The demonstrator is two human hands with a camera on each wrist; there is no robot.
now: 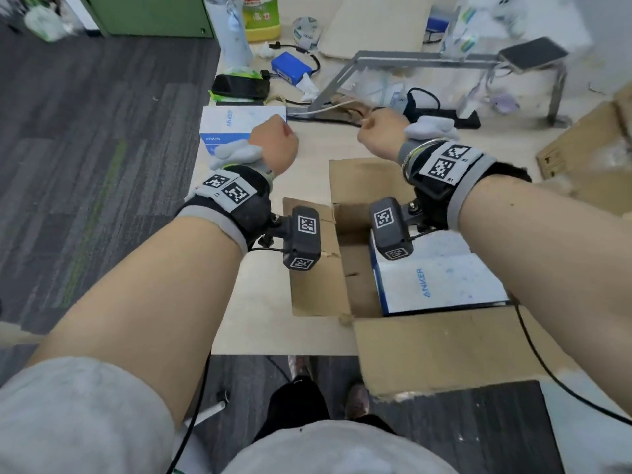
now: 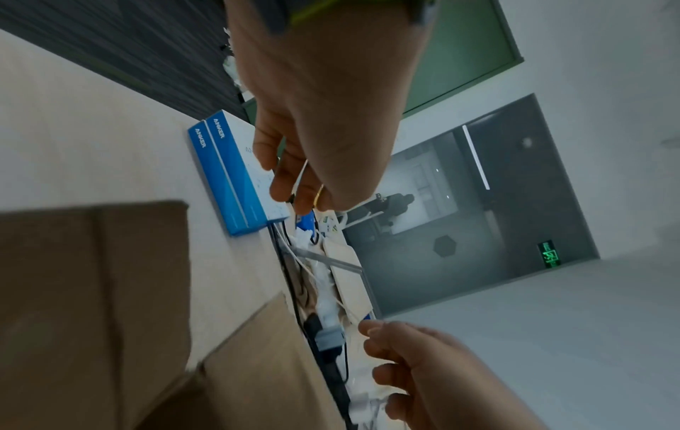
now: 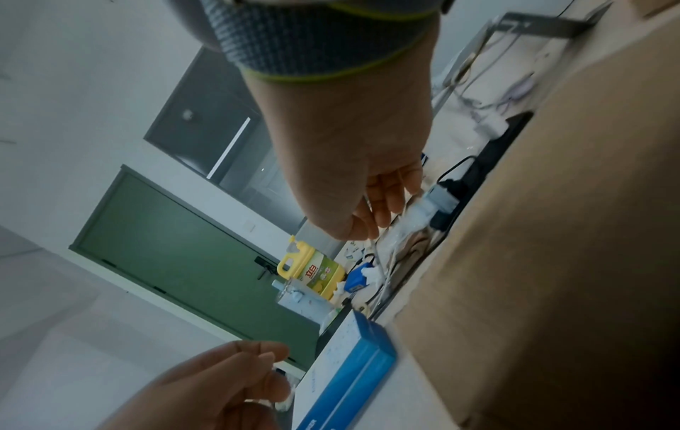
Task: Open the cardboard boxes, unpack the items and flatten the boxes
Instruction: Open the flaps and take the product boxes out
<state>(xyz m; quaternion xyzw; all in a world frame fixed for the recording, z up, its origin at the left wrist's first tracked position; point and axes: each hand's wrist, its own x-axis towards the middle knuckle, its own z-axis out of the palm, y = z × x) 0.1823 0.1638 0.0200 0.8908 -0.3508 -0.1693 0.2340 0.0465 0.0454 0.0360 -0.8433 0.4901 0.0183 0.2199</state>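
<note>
1. The person is holding both hands up over the table (image 1: 260, 323), beyond the far edge of the open cardboard box (image 1: 345, 265); I judge they are pausing between items, one unpacked and more waiting.
2. The left hand (image 1: 273, 142) is hovering at about 11 o'clock from the box, fingers loosely curled and gripping nothing in the left wrist view; a thin pale strand crosses them, but I cannot tell whether it is pinched.
3. The right hand (image 1: 379, 131) is hanging at about 12 o'clock, fingers also loosely bent; a thin white cord runs by the fingertips in the right wrist view, and contact is unclear.
4. Two white-and-blue packages (image 1: 239, 128) are lying stacked on the table, just beside and below the left fingers, probably set there out of the way.
5. More packages (image 1: 441, 285) are sitting inside the box at 3 o'clock of its cavity, well apart from both hands, near the forearms.
6. The box flaps are standing open, not yet flattened.
</note>
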